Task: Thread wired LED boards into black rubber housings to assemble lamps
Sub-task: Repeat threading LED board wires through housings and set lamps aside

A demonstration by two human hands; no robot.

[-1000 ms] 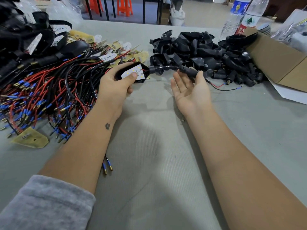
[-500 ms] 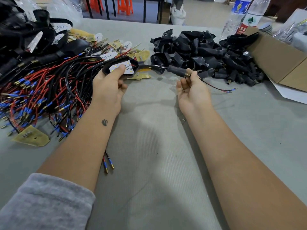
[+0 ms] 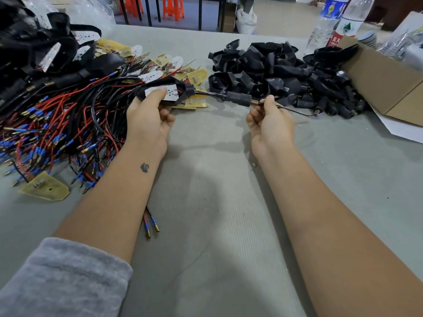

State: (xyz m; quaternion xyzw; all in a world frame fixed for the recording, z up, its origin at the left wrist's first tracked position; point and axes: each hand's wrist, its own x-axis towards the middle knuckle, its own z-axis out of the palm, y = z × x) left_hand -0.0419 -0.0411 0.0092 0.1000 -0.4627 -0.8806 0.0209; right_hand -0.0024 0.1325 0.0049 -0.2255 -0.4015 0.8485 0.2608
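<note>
The person's left hand held the black rubber housing just above the counter. The thumb pressed down on the white LED board inside it, most likely to keep the board from sliding out. The other fingers were curled under the housing.

The right hand pinched the thin wires where they came out past the black stem end. Its fingers were clenched on them. I think it was pulling the wires tight, so the board would sit snug in its place.

A heap of empty black housings lay behind the hands. A pile of red and black wired boards lay to the left.

A cardboard box stood at the far right. I could not see what was in it. Two water bottles stood behind the heap, and I could not tell how full they were.
</note>
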